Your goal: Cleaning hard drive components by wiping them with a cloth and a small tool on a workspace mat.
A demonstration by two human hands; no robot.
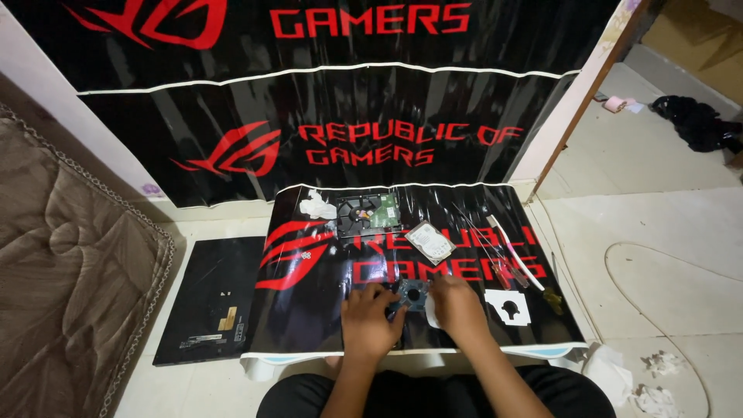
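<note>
My left hand [369,316] and my right hand [457,308] rest low on a black and red glossy mat [309,302] on the floor. Both hold a small dark flat part with a round hole [412,295] between their fingertips. Under my right hand lies a white piece, mostly hidden. Further back on the mat lies an opened hard drive with a green circuit board [368,213], and beside it a silver drive lid [430,241].
Screwdrivers [503,259] and a white cut-out sheet [508,306] lie right of my hands. A crumpled white tissue [316,206] sits at the mat's back left. A black laptop panel [209,298] lies left, a brown mattress [70,271] beyond it. A cable [658,255] loops on the tiled floor.
</note>
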